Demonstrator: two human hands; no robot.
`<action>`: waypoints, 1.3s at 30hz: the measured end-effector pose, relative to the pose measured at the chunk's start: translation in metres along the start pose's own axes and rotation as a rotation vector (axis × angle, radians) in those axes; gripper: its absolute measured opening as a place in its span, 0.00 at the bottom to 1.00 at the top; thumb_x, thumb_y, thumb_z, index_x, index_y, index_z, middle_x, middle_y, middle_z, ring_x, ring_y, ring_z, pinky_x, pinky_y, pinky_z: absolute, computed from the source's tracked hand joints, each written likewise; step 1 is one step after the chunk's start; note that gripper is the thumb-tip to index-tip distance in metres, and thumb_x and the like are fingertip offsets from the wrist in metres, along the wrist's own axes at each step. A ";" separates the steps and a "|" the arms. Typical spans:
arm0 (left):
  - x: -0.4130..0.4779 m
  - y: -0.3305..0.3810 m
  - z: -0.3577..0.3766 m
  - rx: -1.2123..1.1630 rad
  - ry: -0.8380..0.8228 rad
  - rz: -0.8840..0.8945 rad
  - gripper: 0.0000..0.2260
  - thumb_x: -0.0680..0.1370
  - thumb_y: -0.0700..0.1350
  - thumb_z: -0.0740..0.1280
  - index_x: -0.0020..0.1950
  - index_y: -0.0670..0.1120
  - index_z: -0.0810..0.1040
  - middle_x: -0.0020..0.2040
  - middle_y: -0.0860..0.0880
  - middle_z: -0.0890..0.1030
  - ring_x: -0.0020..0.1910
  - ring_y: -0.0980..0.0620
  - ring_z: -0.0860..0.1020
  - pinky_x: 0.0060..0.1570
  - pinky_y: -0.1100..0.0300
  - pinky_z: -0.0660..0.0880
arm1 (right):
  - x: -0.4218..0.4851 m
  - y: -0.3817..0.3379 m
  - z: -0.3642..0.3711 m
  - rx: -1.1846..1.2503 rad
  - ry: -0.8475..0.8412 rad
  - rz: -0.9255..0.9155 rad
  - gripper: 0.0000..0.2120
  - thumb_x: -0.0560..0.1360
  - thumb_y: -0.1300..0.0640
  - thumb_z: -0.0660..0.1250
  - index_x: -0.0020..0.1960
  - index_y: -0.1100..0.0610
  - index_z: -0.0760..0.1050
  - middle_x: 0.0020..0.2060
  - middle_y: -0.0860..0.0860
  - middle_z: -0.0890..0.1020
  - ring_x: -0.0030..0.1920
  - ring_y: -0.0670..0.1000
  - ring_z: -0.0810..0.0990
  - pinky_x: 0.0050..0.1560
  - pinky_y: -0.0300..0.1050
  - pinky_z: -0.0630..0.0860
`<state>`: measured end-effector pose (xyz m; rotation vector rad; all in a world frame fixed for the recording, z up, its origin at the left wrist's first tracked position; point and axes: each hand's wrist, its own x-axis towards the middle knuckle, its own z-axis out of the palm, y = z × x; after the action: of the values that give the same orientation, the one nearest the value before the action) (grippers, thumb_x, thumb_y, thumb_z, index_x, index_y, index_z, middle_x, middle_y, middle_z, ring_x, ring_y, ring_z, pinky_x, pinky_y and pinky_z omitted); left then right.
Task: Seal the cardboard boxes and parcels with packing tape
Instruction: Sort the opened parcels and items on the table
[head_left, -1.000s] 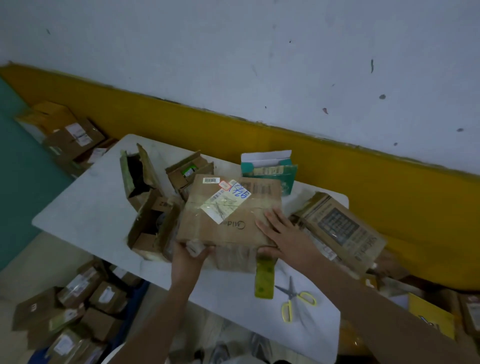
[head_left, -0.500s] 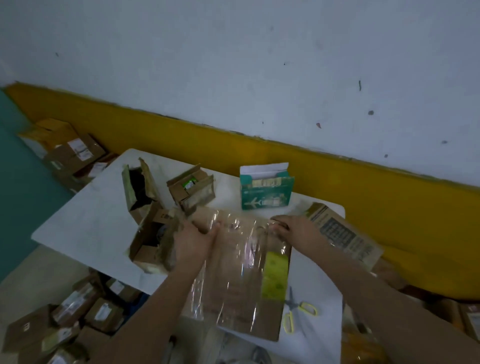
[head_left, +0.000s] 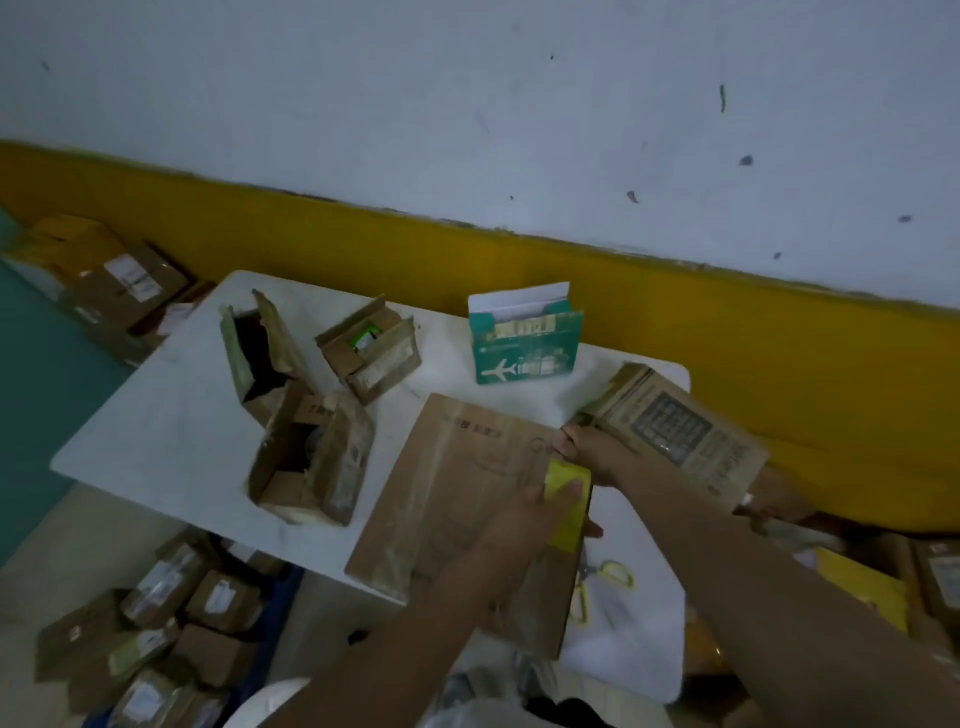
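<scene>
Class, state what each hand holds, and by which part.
The left hand and right hand hold the flat parcel by its right edge, at the yellow strip.

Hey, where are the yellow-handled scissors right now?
In the head view, the yellow-handled scissors lie on the near right part of the white table, just right of the flat brown parcel, whose edge hides their blades.
</scene>
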<state>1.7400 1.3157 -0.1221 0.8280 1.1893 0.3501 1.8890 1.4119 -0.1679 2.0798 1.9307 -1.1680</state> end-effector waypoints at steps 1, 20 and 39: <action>-0.002 0.001 -0.003 -0.008 -0.014 -0.005 0.25 0.80 0.57 0.64 0.66 0.37 0.76 0.43 0.45 0.86 0.40 0.48 0.84 0.50 0.52 0.79 | 0.001 0.001 0.001 -0.041 0.015 -0.011 0.18 0.83 0.52 0.57 0.66 0.63 0.71 0.61 0.63 0.75 0.64 0.62 0.73 0.63 0.53 0.69; -0.098 -0.079 -0.009 0.053 -0.236 0.040 0.19 0.86 0.49 0.56 0.49 0.38 0.80 0.44 0.36 0.82 0.44 0.41 0.81 0.55 0.48 0.78 | 0.010 -0.002 0.014 -0.406 0.236 -0.053 0.15 0.82 0.61 0.50 0.68 0.58 0.62 0.62 0.59 0.68 0.55 0.59 0.75 0.45 0.49 0.70; -0.079 -0.116 -0.010 0.113 -0.211 -0.128 0.18 0.85 0.53 0.55 0.49 0.41 0.77 0.36 0.47 0.84 0.35 0.51 0.83 0.47 0.51 0.80 | 0.023 0.002 0.016 -0.572 0.171 -0.063 0.19 0.81 0.61 0.53 0.72 0.55 0.62 0.64 0.58 0.68 0.59 0.60 0.74 0.53 0.54 0.75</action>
<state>1.6820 1.1911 -0.1545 0.8595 1.0651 0.0880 1.8815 1.4222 -0.1930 1.8546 2.0899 -0.3721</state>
